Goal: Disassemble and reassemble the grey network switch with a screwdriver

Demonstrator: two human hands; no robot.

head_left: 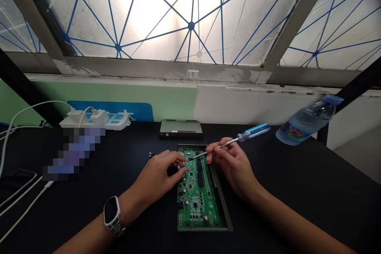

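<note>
A green circuit board [193, 186] lies in a shallow metal tray [220, 194] on the black table. My right hand [233, 158] pinches the metal shaft of a screwdriver [254, 131], whose clear blue handle points up to the right. Its tip meets the upper left part of the board, at a small dark piece that may be a screw. At the board's left edge rests my left hand [162, 172], fingers bent and thumb apart from them, close to the tip. Nothing shows between its fingers. A watch sits on the left wrist.
Behind the board stands a flat metal cover [181, 127]. Small dark pieces [151, 154] lie beside my left hand. A power strip [116, 121] with plugs and white cables is at the left, near a blurred-out item [77, 152]. A tilted water bottle [309, 121] is at the right.
</note>
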